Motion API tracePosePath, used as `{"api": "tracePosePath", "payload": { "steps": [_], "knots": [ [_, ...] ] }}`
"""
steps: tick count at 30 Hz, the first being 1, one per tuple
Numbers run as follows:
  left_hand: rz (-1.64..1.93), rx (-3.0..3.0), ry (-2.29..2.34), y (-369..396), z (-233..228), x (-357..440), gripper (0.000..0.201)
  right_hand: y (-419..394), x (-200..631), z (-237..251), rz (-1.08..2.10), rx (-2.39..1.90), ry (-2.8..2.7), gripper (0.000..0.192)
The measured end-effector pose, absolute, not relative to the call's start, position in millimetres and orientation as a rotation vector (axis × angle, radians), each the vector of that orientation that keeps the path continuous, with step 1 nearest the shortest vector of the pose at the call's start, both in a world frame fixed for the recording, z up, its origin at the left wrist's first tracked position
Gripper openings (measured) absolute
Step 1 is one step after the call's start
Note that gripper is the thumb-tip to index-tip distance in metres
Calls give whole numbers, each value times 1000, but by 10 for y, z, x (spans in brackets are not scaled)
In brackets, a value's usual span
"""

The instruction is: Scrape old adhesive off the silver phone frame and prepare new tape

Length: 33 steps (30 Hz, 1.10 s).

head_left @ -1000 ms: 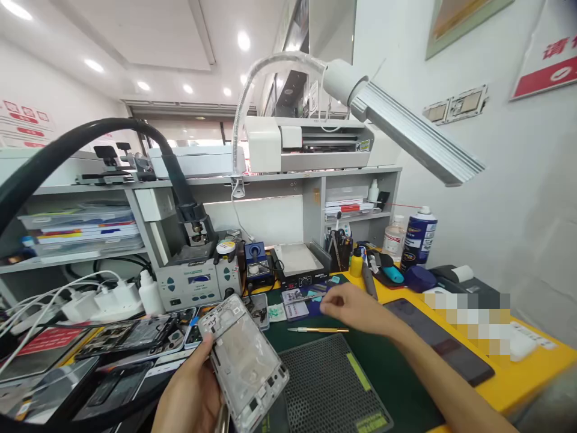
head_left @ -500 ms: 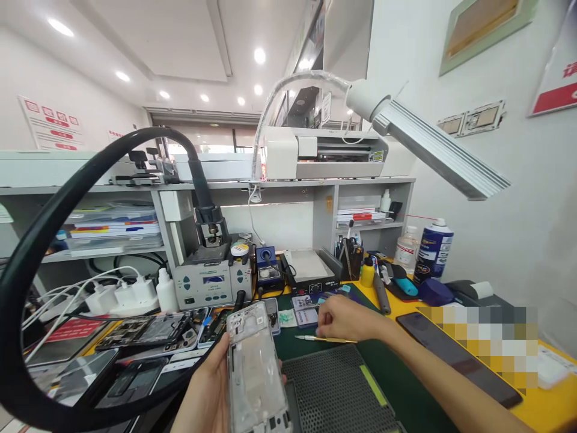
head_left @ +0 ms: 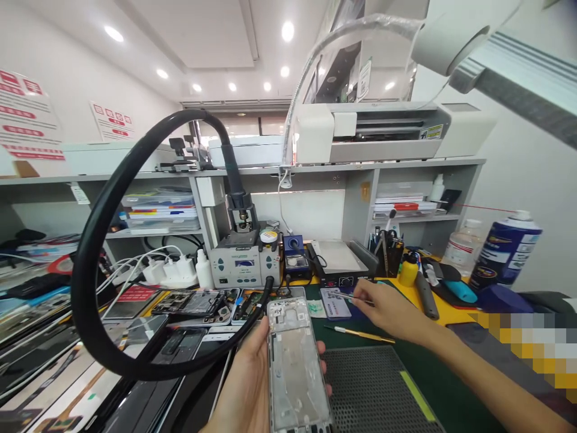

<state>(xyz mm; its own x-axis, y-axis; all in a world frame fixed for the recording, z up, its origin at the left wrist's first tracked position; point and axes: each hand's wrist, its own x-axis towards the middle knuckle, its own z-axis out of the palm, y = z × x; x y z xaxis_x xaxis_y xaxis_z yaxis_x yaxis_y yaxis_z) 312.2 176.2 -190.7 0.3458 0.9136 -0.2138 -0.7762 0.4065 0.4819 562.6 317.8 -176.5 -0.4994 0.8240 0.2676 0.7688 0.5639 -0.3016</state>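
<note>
1. Surface (head_left: 406,367): a dark green mat covers the near centre, with a black perforated pad (head_left: 374,391) on it. Stripped phone bodies (head_left: 193,302) lie at the left, so disassembly work appears well under way.
2. Soldering station (head_left: 246,267): stands at the far centre, with a black hose (head_left: 103,240) looping left. Its panel text is too small to read.
3. Phone frame (head_left: 295,367): bare mid-frame, upright at the near centre, with no screen or board fitted. Judged status: stripped, parts yet to be fitted.
4. Left hand (head_left: 247,391): fingers wrap the frame's left and right edges and hold it.
5. Right hand (head_left: 392,310): fingers pinched on thin metal tweezers (head_left: 349,296), tips over a small card (head_left: 336,304) on the mat.
6. Yellow-handled tool (head_left: 360,334): lies unused just near the right hand.
7. Spray can (head_left: 507,249): blue, at the far right; label unreadable. Wall signs at the left carry red print, illegible.
</note>
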Motion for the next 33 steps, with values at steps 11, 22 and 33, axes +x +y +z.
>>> {"api": "tracePosePath", "payload": {
  "steps": [11, 22, 33],
  "knots": [
    [986, 405, 502, 1746, -1901, 3129, 79, 2678, 5675, -1491, 968, -1184, -2255, 29],
    [1161, 303, 570, 1752, -1833, 3147, 82, 2394, 5414, -1615, 578, -1024, -2148, 26],
    [1345, 208, 606, 1704, -1772, 3230, 60, 2155, 4932, -1897, -119, -139, -2279, 16]
  ]
}}
